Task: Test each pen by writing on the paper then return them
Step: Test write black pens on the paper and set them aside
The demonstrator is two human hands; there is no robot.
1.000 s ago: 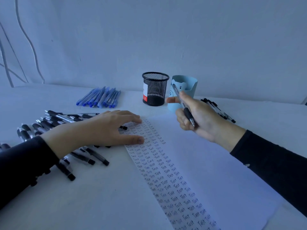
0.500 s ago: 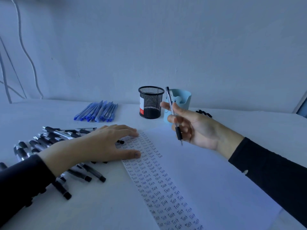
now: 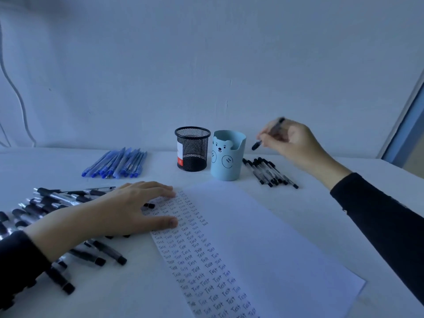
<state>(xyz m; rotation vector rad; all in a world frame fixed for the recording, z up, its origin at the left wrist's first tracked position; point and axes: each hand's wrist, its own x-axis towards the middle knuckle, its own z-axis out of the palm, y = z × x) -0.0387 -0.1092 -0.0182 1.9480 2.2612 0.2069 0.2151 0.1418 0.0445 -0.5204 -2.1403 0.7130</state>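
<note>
Above the far-right pen row (image 3: pixel 269 172), the right hand (image 3: pixel 296 143) pinches a pen (image 3: pixel 268 135) in its fingers, having swung away from over the paper (image 3: pixel 263 237); testing looks done, return pending. The left hand (image 3: pixel 119 210) rests flat, fingers straight, on the paper's left edge.

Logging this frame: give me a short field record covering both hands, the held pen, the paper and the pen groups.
left hand: open, flat on the left edge of the paper
right hand: grips a black pen, raised off the table
below right hand: row of black pens, right of the bear cup
paper: columns of "Test" down its left part, the rest blank
other pens: black pile at left; blue pens at back left
cups: mesh cup beside bear cup
</note>
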